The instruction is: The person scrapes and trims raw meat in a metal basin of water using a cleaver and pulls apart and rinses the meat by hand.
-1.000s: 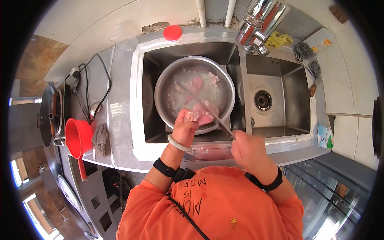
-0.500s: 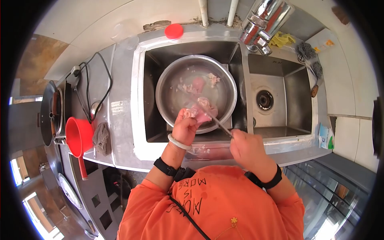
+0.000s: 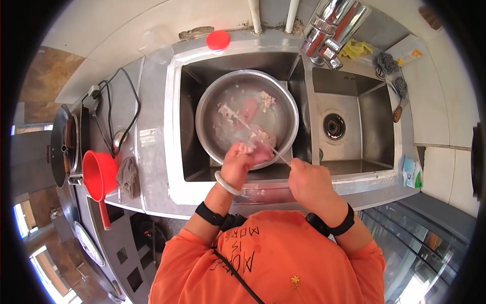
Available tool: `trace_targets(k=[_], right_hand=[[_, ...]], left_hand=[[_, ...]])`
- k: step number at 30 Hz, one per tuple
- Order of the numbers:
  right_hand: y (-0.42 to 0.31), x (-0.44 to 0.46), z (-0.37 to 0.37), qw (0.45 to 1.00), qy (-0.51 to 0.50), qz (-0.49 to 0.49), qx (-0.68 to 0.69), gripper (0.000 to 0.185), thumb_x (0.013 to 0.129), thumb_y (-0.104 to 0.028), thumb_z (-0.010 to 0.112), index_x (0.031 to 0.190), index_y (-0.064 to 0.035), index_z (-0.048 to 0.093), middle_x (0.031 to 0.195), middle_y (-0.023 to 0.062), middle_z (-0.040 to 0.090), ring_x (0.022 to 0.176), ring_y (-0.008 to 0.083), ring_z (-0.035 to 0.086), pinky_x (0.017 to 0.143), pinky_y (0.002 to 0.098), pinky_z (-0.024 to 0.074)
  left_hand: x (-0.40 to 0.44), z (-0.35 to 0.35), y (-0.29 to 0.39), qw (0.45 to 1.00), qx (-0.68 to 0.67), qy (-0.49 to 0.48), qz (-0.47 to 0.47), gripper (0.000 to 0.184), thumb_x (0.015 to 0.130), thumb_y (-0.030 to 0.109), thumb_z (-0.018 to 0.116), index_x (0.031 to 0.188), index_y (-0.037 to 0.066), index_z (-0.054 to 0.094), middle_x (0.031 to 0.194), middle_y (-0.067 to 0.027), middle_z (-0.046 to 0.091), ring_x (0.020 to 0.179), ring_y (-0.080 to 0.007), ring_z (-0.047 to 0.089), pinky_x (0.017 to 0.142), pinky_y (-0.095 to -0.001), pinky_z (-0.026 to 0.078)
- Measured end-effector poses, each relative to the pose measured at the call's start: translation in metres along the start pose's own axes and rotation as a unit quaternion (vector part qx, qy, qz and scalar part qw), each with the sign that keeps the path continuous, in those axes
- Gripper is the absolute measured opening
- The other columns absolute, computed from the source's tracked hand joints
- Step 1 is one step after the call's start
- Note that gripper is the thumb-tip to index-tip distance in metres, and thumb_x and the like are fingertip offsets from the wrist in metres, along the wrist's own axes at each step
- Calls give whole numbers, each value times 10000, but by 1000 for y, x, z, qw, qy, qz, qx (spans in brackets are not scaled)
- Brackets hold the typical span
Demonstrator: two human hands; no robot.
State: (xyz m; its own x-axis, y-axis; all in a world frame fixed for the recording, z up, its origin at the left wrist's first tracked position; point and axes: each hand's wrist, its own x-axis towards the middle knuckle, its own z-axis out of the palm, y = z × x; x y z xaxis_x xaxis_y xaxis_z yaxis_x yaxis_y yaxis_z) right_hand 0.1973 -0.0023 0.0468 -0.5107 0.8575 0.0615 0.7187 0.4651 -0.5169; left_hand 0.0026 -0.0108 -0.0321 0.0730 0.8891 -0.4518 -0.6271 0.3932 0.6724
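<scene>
A round metal basin (image 3: pixel 203 137) with cloudy water sits in the left sink bowl. Over its near rim my left hand (image 3: pixel 236 164) grips a pink piece of meat (image 3: pixel 261 152). My right hand (image 3: pixel 310 183), to the right, is closed round the end of a thin metal tool (image 3: pixel 277 153). That tool slants up and left across the held meat into the basin; whether it is a knife I cannot tell. More pink meat (image 3: pixel 247 110) and pale scraps (image 3: pixel 267 101) lie in the water.
The right sink bowl (image 3: pixel 373 116) has a drain, with a chrome faucet (image 3: pixel 324 40) behind. A red lid (image 3: pixel 217 40) lies at the back edge. On the left are a red dipper (image 3: pixel 99 175), a grey cloth (image 3: pixel 128 177) and black cables (image 3: pixel 136 96). Scrubbers (image 3: pixel 387 63) sit at the right.
The tool in my right hand has shifted slightly over the meat, and my right hand has moved a little left. The held meat has turned slightly in my left hand.
</scene>
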Motion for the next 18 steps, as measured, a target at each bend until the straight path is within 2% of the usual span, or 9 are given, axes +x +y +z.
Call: trace_targets(k=[4, 6, 9, 10, 12, 16, 18], right_hand=[[-12, -11, -17, 999, -17, -6, 41, 54, 723, -42, 513, 748, -34, 466, 604, 102, 541, 527, 298, 552, 459, 397, 432], [-10, -15, -10, 999, -23, -14, 37, 55, 725, -46, 513, 749, -34, 465, 601, 103, 541, 526, 299, 551, 458, 397, 432], [-9, -13, -6, 999, -30, -22, 26, 58, 728, -52, 512, 754, -32, 464, 604, 110, 543, 527, 301, 553, 460, 396, 434], [-10, -11, -4, 999, -32, -22, 17, 61, 728, -55, 512, 758, -31, 465, 609, 114, 547, 530, 302, 554, 461, 394, 437], [-7, -8, 1, 999, -42, -6, -1, 64, 729, -59, 513, 760, -31, 465, 617, 118, 552, 536, 300, 557, 466, 396, 438], [-1, -3, -6, 999, -37, 7, 2, 68, 733, -65, 513, 765, -28, 466, 635, 124, 563, 544, 295, 562, 471, 404, 435], [-7, -9, -20, 999, -43, 8, 12, 64, 734, -63, 511, 762, -29, 465, 631, 122, 562, 538, 295, 560, 469, 405, 432]], left_hand=[[7, -1, 4, 997, -72, -34, 2, 209, 735, -80, 386, 872, 57, 465, 971, -107, 580, 963, -305, 606, 889, -341, 484], [3, 10, 12, 999, -40, 3, -26, 202, 730, -76, 394, 859, 61, 464, 971, -101, 591, 928, -268, 613, 851, -320, 491], [6, 3, 2, 999, 40, -14, -25, 183, 734, -69, 400, 845, 61, 464, 986, -118, 597, 899, -235, 611, 844, -317, 489], [6, 3, 0, 999, 41, -14, -26, 183, 734, -69, 400, 845, 61, 464, 986, -118, 597, 899, -235, 611, 844, -317, 489], [4, 8, -4, 997, 63, -40, 30, 168, 744, -62, 405, 842, 60, 466, 985, -118, 597, 896, -217, 606, 845, -320, 490], [3, 13, 1, 995, 98, -32, 17, 160, 747, -55, 419, 834, 74, 459, 969, -112, 596, 898, -219, 608, 841, -318, 491], [4, 5, -3, 999, -32, -9, 15, 186, 752, -56, 413, 876, 64, 483, 975, -106, 600, 903, -212, 606, 838, -315, 487]])
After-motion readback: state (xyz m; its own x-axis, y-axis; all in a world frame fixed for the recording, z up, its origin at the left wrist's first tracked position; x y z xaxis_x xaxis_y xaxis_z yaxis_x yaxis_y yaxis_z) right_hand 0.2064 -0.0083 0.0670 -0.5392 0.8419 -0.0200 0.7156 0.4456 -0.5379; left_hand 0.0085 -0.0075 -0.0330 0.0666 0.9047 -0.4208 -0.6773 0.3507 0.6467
